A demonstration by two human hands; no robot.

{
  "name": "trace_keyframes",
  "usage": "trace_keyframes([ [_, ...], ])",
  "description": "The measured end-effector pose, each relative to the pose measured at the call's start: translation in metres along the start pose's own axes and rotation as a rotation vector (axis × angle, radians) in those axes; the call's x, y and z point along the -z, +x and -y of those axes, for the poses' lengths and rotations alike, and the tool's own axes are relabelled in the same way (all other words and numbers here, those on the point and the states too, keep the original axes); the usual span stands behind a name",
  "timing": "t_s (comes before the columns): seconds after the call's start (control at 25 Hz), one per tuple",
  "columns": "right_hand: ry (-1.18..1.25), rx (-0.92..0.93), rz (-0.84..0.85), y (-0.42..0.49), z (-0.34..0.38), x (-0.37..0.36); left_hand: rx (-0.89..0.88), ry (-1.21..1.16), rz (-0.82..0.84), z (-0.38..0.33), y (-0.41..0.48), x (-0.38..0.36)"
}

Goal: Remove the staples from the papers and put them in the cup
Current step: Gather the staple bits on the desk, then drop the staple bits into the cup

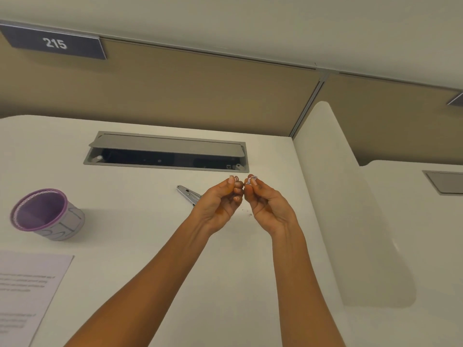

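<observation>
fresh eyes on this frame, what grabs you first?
Both hands meet mid-frame above the desk: the right hand pinches a tiny shiny bit, likely a staple, and the left hand curls its fingers close beside it. Then the purple-rimmed cup at the left, well apart from the hands, with the printed paper lying at the lower left corner.

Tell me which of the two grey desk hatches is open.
The long grey metal hatch in the near white desk: its lid is tilted up over a dark cavity. The right-hand desk's grey hatch lies flat.
</observation>
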State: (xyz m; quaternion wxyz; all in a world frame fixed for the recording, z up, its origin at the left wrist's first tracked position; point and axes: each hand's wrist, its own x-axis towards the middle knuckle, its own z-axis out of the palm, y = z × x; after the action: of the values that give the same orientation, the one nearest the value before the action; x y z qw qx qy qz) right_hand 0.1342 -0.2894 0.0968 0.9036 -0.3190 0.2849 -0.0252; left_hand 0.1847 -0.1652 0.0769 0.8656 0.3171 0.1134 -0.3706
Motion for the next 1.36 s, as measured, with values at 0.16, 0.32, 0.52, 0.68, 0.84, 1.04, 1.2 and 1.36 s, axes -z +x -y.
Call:
trace_keyframes([
  [0.16, -0.075, -0.04, 0.057, -0.007, -0.028, -0.044, -0.114, 0.029, -0.05, -0.038, -0.037, 0.02],
  [0.32, -0.141, -0.138, 0.122, -0.007, -0.079, -0.1, -0.242, 0.035, -0.119, -0.088, -0.081, 0.065],
  [0.52, -0.154, -0.296, 0.195, -0.002, -0.158, -0.169, -0.393, 0.112, -0.286, -0.164, -0.139, 0.154],
  [0.68, -0.217, -0.372, 0.206, 0.009, -0.213, -0.207, -0.465, 0.475, -0.489, -0.211, -0.167, 0.212],
  [0.84, -0.473, -0.279, 0.211, 0.022, -0.24, -0.232, -0.526, 0.899, -0.582, -0.234, -0.173, 0.232],
  [1.04, -1.066, -0.066, 0.22, 0.034, -0.251, -0.25, -0.492, 1.287, -0.699, -0.243, -0.165, 0.243],
  [1.2, -1.537, 0.146, 0.229, 0.044, -0.265, -0.26, -0.474, 1.45, -0.738, -0.246, -0.161, 0.244],
  [1.36, -1.792, 0.219, 0.278, 0.042, -0.271, -0.269, -0.433, 1.555, -0.74, -0.245, -0.159, 0.247],
])
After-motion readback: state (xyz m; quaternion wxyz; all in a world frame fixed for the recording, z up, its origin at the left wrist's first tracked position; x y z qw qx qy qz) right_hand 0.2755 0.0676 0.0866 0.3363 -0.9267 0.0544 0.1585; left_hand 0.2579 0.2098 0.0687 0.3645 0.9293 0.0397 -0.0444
